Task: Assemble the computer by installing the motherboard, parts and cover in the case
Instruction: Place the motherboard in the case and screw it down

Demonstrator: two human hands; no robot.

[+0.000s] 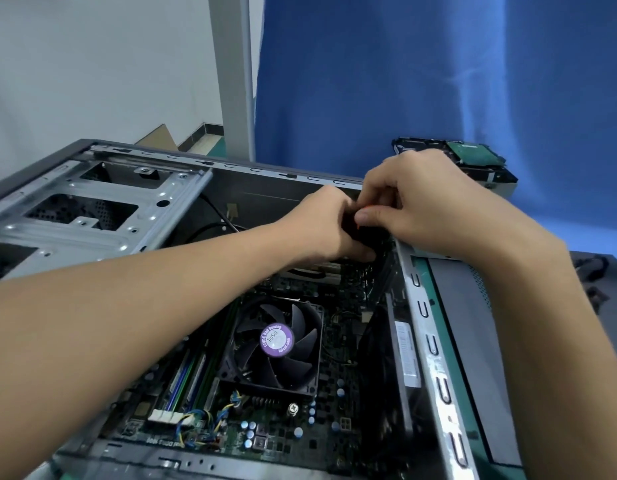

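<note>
Motherboard point(293, 420) sits in the case point(435, 368); left hand point(326, 225) and right hand point(416, 206) together pinch a small black-and-orange connector point(364, 233), likely a cable plug; next, seat it squarely below the hands

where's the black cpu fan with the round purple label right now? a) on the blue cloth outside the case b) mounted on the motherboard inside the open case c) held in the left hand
b: the black CPU fan with the round purple label sits on the green motherboard inside the open grey metal case.
</note>
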